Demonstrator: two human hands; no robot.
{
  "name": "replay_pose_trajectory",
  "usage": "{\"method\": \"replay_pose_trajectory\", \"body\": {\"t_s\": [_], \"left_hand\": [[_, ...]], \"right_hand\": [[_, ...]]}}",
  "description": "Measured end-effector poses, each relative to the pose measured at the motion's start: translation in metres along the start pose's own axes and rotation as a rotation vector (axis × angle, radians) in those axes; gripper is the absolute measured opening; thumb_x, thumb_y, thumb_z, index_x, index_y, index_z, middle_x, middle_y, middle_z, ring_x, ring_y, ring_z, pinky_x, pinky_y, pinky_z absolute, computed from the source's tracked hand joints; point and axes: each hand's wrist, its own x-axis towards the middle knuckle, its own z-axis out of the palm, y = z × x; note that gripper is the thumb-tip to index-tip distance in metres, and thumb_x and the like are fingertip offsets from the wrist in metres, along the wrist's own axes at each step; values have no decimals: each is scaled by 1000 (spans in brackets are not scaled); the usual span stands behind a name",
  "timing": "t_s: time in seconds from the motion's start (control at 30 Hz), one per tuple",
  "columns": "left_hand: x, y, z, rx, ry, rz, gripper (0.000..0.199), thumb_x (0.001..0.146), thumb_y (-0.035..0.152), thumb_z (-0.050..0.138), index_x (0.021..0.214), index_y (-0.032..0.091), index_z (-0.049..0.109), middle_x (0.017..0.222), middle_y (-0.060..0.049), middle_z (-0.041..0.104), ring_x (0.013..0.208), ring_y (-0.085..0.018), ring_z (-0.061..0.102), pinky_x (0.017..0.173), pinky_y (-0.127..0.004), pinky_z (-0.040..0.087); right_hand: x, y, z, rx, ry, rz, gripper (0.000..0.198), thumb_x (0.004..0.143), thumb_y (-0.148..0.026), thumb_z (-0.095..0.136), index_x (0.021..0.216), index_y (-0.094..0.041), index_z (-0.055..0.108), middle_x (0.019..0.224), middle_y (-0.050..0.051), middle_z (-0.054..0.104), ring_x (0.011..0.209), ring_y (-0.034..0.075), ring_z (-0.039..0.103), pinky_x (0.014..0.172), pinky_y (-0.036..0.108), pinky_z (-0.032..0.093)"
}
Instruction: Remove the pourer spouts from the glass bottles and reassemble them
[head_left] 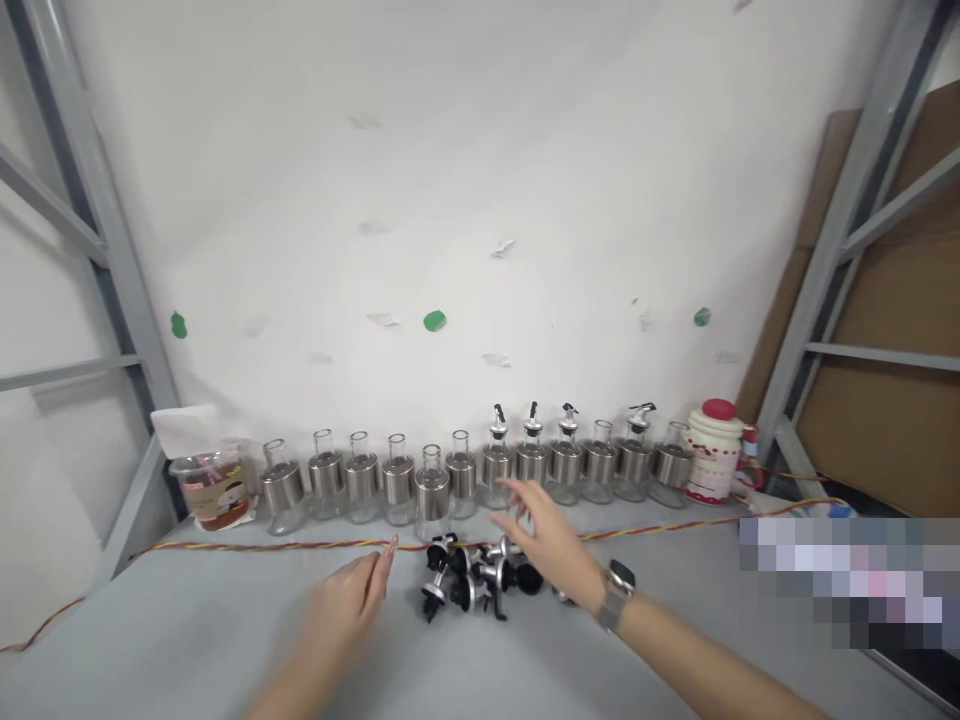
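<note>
My right hand (544, 540), with a watch (619, 590) on its wrist, reaches over the right side of a pile of black-and-silver pourer spouts (469, 590). Its thumb and index finger are apart with nothing seen between them, near a glass bottle with a steel sleeve and a fitted spout (497, 462). To the left of the pile, my left hand (349, 595) is closed, fingers pressed together and tips pointing up, nothing visible in it. Behind the pile, a bottle (432, 495) without a spout stands slightly forward of the row.
Several sleeved bottles line the wall, some spoutless like the leftmost (281, 485). A plastic cup (216, 490) stands at the left, a white-and-red jar (712, 455) at the right. A twisted red-yellow wire (300, 545) crosses the grey table (187, 640). Metal frame posts flank both sides.
</note>
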Motion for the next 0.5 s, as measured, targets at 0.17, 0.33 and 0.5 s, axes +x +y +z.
{"method": "replay_pose_trajectory", "body": {"t_s": [0.17,0.33,0.5], "left_hand": [[0,-1,1,-4,-3,32,40,87,37,20,60,23,46,63,0,61,62,-15,58,60,-23,36],[-2,1,-2,-19,-36,18,41,88,39,18,62,23,46,65,0,61,63,-16,57,61,-24,37],[-4,3,-4,-26,-47,8,41,88,40,19,61,22,45,65,0,60,63,-16,56,61,-24,36]], "right_hand": [[57,18,26,-10,302,159,44,78,-40,48,113,-13,47,101,13,53,89,23,53,75,35,42],[82,24,45,-29,399,232,34,73,-45,52,90,-16,57,85,10,61,82,26,56,71,36,40],[88,25,53,-5,404,226,29,75,-45,53,76,-16,58,74,8,60,79,26,55,74,39,40]]}}
